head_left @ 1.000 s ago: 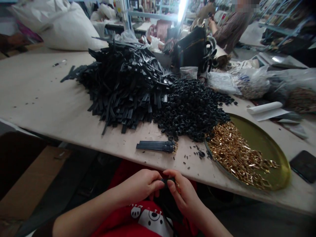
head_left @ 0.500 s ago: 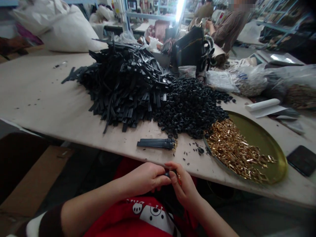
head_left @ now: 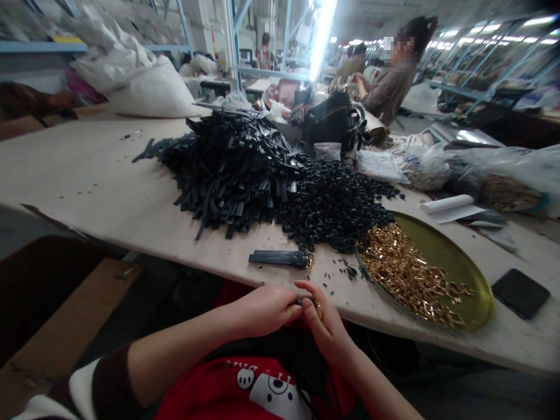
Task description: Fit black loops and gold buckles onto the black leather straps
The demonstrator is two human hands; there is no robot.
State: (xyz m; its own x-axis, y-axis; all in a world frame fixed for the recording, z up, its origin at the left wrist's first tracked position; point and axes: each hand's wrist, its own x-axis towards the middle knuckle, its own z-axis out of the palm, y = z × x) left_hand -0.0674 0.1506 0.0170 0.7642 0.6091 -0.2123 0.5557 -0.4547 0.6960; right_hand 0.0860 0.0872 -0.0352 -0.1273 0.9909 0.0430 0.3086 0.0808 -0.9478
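One view to go thru, the head cam. What's L hand [head_left: 272,309] up to?

– Thumb & fingertips pinching a small blk piece [head_left: 301,301], low in front of the table [head_left: 188,240], just off its near edge, above the red garment [head_left: 258,379] w/ the bear print.

– And R hand [head_left: 327,326]?

– Thumb pressed to the same piece, index finger stretched out past it. A gold bit [head_left: 319,309] peeks out by the fingers. Most of the piece is hidden, so can't tell its full shape.

– Diff vs. 1 s ago?

– More blk showed btwn the fingers then; now they cover most of it. Cam's tipped up too: the co-worker [head_left: 385,96] at back R was cut off at the top, now shows head & all. Striped sleeve [head_left: 102,385] on the L arm is further into frame.

– Stuff on the table?

– Same layout as before. Short stack of blk straps [head_left: 275,258] w/ gold ends lies near the edge; big strip pile [head_left: 236,175] behind it, ring heap [head_left: 336,204] touching that on the R. Then the round tray [head_left: 459,251], gold pcs [head_left: 406,277] mostly on its L side, & a blk phone [head_left: 520,293] just R of it.
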